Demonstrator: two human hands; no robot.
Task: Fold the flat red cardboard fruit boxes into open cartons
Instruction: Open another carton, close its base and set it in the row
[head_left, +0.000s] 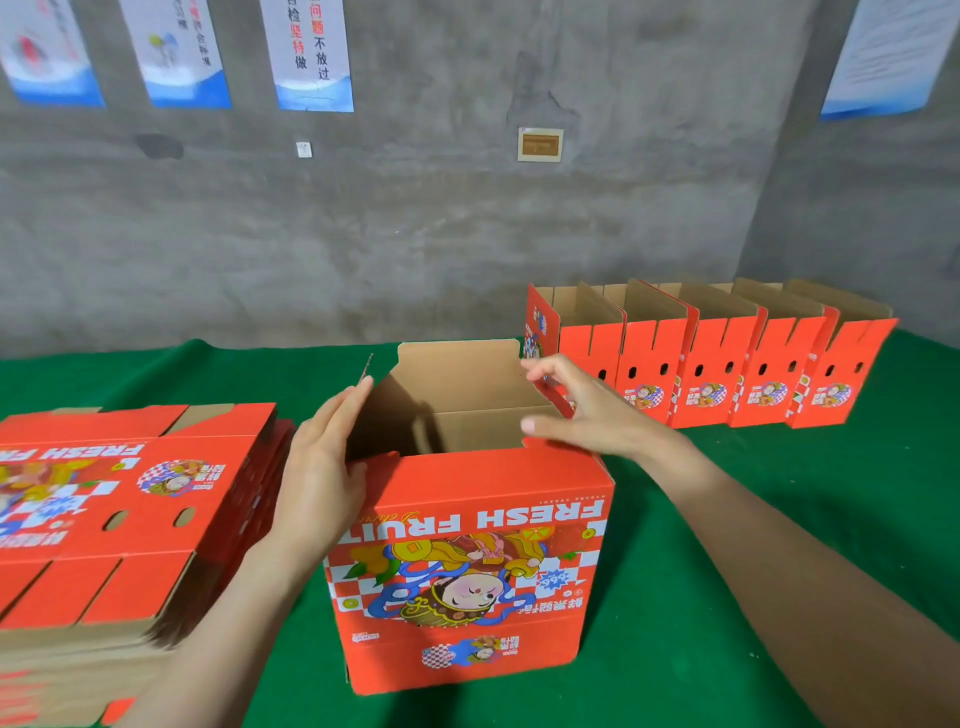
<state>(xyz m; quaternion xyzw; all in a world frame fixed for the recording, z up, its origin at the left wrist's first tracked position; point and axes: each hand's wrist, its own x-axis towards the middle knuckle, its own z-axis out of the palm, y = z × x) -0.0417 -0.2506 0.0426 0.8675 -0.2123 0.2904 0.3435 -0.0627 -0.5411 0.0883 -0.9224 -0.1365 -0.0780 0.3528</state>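
Note:
A red fruit carton (467, 566) stands upright in the middle of the green table, its top open and brown inside showing. My left hand (322, 467) lies flat with straight fingers against the carton's left side flap. My right hand (587, 410) is at the carton's right flap, with the fingers curled over its top edge. A tall stack of flat red boxes (119, 509) lies at the left. A row of several folded open cartons (701, 358) stands at the back right.
The green cloth-covered table (727, 519) runs back to a grey concrete wall (467, 208) with posters (311, 52) hung on it. The flat stack sits close beside my left forearm.

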